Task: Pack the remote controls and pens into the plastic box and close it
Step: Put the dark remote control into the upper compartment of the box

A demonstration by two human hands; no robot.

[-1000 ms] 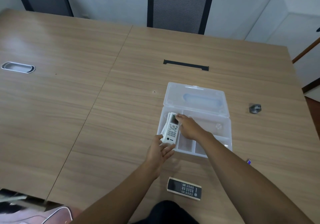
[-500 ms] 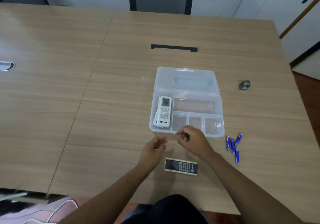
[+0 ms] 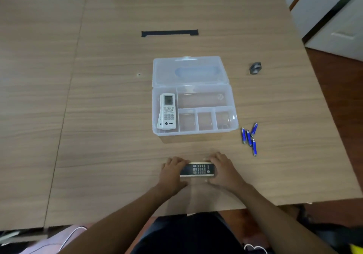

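The clear plastic box sits open in the middle of the table, its lid lying back flat. A white remote control lies in the box's long left compartment, atop what looks like a second white one. A dark remote control with a cream rim lies crosswise on the table near me. My left hand grips its left end and my right hand grips its right end. Several blue pens lie on the table right of the box.
A small grey roll-like object lies at the right rear of the wooden table. A black cable slot is set into the table behind the box. A table seam runs down the left side.
Both hands drew back from the box, leaving the white remote inside, and came down onto the ends of the dark remote near me. The camera tilted down.
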